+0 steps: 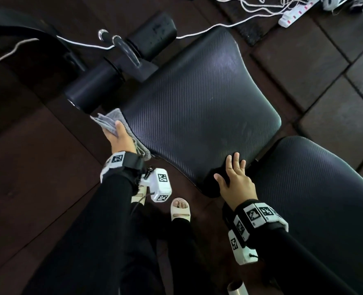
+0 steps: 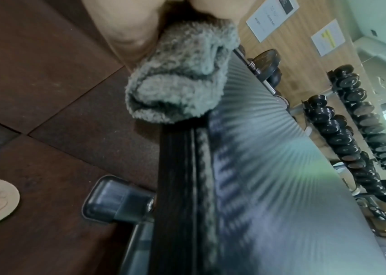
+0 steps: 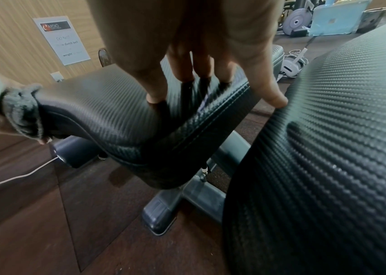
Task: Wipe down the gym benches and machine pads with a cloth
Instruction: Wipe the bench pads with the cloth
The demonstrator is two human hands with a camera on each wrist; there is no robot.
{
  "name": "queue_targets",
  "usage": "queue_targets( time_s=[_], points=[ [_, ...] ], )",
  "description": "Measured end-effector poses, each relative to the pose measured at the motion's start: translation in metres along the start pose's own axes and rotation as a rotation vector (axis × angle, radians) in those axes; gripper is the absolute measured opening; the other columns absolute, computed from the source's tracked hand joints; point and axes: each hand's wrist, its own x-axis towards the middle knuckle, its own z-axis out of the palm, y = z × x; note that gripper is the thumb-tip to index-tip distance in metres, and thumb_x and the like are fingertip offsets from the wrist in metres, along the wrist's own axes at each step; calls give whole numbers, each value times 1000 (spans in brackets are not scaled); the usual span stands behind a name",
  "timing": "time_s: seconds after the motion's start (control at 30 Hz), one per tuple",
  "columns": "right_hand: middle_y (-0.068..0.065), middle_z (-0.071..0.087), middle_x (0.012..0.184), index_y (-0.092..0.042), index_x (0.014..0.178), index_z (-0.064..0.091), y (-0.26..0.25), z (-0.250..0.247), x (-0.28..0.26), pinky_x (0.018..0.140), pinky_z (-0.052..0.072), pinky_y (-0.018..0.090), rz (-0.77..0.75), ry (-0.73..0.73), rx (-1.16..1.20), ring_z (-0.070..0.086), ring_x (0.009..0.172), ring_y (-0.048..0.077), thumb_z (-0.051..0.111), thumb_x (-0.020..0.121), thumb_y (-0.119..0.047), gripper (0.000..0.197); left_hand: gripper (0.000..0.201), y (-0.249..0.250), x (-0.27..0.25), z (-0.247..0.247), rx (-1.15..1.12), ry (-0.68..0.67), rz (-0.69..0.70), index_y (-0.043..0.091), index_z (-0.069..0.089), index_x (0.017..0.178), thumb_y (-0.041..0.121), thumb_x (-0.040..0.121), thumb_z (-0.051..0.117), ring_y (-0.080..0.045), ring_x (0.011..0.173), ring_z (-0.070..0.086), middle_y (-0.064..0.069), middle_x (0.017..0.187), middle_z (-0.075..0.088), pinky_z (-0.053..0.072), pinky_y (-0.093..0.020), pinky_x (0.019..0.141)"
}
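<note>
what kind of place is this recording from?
Almost certainly a gym weight room: a padded bench seat pad with foam leg rollers, racks of dumbbells along the wall, and a wall notice mentioning dumbbells and weights.

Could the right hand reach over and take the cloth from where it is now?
Probably yes. The right hand lies flat on the seat pad, the cloth sits under the left hand at the pad's other edge, and only bare pad lies between.

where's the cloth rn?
Head view, left side: the cloth is in the left hand, pressed on the seat pad edge beside the foam roller.
</note>
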Motion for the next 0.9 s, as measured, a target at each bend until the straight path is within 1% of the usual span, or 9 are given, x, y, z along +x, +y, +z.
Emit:
queue_targets(
  time_s=[0.07,0.17,0.33,0.4,0.47,0.53,0.63,0.77,0.9],
  points=[
    [-5,-2,158,-22,149,15,0,1,0,103,34,60,7,20,22,-1,145,20,45,94,-44,66,63,2,7,-1,-23,-18,14,15,13,151,40,99,39,-21,132,40,-5,150,35,28,-18,98],
    [-5,0,158,-21,149,16,-2,1,-1,104,34,57,6,34,43,0,145,20,47,94,-41,66,64,0,-4,-4,34,-28,10,21,15,151,47,97,39,-22,127,44,-3,146,42,26,-15,88],
    [-5,2,158,-20,149,17,-4,-3,-4,103,36,42,-14,50,67,1,145,20,50,94,-38,67,59,-5,-37,-15,287,-98,-57,25,21,149,50,97,35,-34,123,49,-11,138,51,33,-32,99],
    [-3,2,158,-18,149,17,-6,-10,-5,105,34,40,-14,9,103,3,145,21,52,93,-34,68,51,1,-49,-24,434,-100,-40,19,35,142,43,97,40,-40,117,52,-18,129,57,37,-37,95],
    [3,9,158,-15,147,27,-12,-22,-6,110,33,39,-14,-26,192,19,143,25,56,92,-31,65,46,11,-60,-36,537,-122,2,12,43,136,36,97,45,-41,111,54,-22,122,59,40,-37,92],
    [8,27,152,-12,141,39,-22,-41,-11,110,31,33,-48,-25,258,38,134,25,60,90,-30,59,48,26,-73,-47,573,-174,45,13,41,138,34,95,48,-37,97,63,-18,115,63,47,-35,88],
    [7,48,137,-10,135,47,-41,-75,-26,105,33,25,-175,8,332,47,126,20,63,88,-27,52,50,55,-98,-62,575,-279,189,22,41,138,31,91,55,-21,65,66,-6,93,66,54,-32,77],
    [-3,54,126,-19,134,49,-60,-124,-55,96,44,25,-258,26,488,54,116,13,64,88,-28,50,55,99,-137,-76,603,-442,366,26,48,134,36,83,67,-33,86,68,-10,108,68,55,-41,82],
    [-8,56,121,-23,132,50,-68,-171,-83,93,43,16,-311,60,539,54,110,4,63,88,-30,46,50,139,-174,-88,648,-522,482,31,55,123,47,78,69,-30,82,68,-8,93,71,54,-36,79]
  ],
)
